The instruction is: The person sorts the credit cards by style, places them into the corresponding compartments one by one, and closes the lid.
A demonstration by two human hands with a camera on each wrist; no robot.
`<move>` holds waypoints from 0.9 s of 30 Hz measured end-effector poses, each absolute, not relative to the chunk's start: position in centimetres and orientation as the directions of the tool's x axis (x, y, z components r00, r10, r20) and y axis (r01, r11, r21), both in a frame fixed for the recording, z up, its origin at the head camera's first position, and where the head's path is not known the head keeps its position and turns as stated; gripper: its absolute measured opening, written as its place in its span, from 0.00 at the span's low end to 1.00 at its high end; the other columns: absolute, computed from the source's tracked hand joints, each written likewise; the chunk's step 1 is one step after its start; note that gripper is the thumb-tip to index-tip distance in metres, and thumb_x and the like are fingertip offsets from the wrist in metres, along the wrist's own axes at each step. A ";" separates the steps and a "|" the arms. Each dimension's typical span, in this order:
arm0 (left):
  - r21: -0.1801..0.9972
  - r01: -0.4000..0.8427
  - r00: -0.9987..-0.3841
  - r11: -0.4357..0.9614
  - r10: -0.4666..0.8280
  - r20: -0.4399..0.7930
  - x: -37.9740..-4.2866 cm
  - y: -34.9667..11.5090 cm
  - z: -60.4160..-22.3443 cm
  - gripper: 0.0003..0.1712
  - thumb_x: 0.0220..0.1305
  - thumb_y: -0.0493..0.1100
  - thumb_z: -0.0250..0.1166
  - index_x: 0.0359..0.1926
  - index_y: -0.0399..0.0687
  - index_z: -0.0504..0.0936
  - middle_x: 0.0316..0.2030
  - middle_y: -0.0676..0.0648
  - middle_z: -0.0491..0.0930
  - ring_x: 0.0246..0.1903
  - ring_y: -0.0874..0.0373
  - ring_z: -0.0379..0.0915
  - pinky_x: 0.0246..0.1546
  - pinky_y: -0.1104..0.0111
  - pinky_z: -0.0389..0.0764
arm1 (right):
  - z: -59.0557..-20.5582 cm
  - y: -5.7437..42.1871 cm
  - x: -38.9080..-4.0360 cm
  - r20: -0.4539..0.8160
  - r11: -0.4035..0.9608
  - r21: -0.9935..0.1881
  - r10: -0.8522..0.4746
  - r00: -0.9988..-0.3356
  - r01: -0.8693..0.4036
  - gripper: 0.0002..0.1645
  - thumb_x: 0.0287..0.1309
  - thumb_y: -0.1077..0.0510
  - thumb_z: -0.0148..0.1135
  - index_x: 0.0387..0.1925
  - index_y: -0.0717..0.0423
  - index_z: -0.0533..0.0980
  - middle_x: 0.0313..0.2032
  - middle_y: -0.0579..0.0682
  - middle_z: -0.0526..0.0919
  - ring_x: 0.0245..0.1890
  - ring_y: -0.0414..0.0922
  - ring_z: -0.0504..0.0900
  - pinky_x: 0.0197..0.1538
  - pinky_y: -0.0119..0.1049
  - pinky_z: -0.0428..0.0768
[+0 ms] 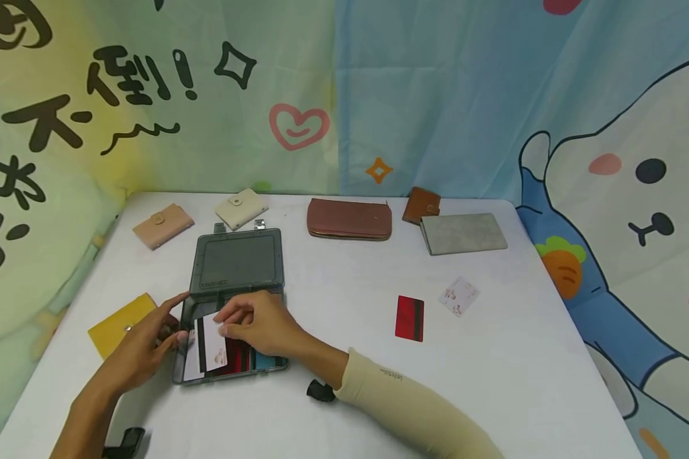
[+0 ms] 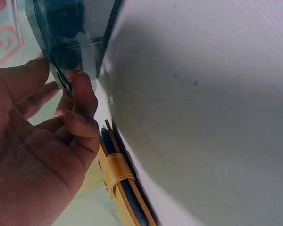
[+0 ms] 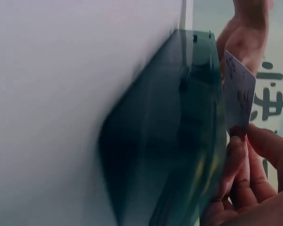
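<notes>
Pinches white card point(image 1: 214, 352) in right fingers point(image 1: 226, 330), edge of part-filled box point(image 1: 238, 262) in left fingers point(image 1: 173, 301); seemingly has red card point(image 1: 403, 319), pale card point(image 1: 459, 296) remaining.

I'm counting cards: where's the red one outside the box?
In the head view's right half, the red card lies just left of the loose pale card.
</notes>
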State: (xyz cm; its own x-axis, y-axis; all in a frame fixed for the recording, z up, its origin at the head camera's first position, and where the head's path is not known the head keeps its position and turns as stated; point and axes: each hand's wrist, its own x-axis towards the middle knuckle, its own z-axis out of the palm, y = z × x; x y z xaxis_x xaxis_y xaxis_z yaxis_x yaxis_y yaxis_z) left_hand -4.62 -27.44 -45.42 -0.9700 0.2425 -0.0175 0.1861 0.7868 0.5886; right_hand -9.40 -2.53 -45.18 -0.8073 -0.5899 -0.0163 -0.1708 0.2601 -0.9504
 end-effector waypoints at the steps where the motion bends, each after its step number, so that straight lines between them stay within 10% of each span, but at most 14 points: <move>1: 0.589 0.189 -0.970 0.786 0.244 -0.013 -4.6 -27.5 -45.4 0.41 0.68 0.39 0.65 0.76 0.50 0.56 0.39 0.45 0.79 0.33 0.63 0.74 0.32 0.68 0.75 | -45.2 -3.0 -9.3 -0.025 0.290 -0.939 -0.593 -0.805 -0.184 0.07 0.59 0.57 0.71 0.40 0.43 0.85 0.31 0.35 0.86 0.26 0.32 0.80 0.32 0.26 0.80; 7: 0.591 0.175 -0.970 0.787 0.239 -0.032 -4.6 -27.4 -45.4 0.41 0.68 0.38 0.64 0.77 0.49 0.55 0.41 0.44 0.79 0.33 0.61 0.73 0.33 0.68 0.75 | -45.1 -4.3 -9.1 -0.070 0.472 -0.832 -0.611 -0.789 -0.292 0.09 0.59 0.51 0.71 0.43 0.39 0.84 0.30 0.29 0.85 0.27 0.26 0.77 0.32 0.23 0.75; 17: 0.578 0.180 -0.970 0.796 0.240 -0.029 -4.7 -27.4 -45.3 0.41 0.68 0.38 0.64 0.77 0.50 0.55 0.41 0.43 0.79 0.33 0.59 0.73 0.33 0.67 0.76 | -45.6 1.3 -9.8 0.015 0.303 -0.915 -0.631 -0.775 -0.265 0.12 0.58 0.53 0.72 0.44 0.50 0.83 0.30 0.34 0.85 0.21 0.36 0.77 0.26 0.27 0.76; 27: 0.576 0.172 -0.971 0.799 0.235 -0.036 -4.7 -27.5 -45.4 0.42 0.67 0.38 0.65 0.77 0.51 0.55 0.41 0.43 0.80 0.35 0.58 0.74 0.34 0.66 0.77 | -45.4 12.6 -10.8 -0.014 0.437 -0.880 -0.417 -0.909 -0.187 0.17 0.54 0.50 0.76 0.45 0.44 0.83 0.33 0.40 0.86 0.28 0.45 0.79 0.26 0.34 0.77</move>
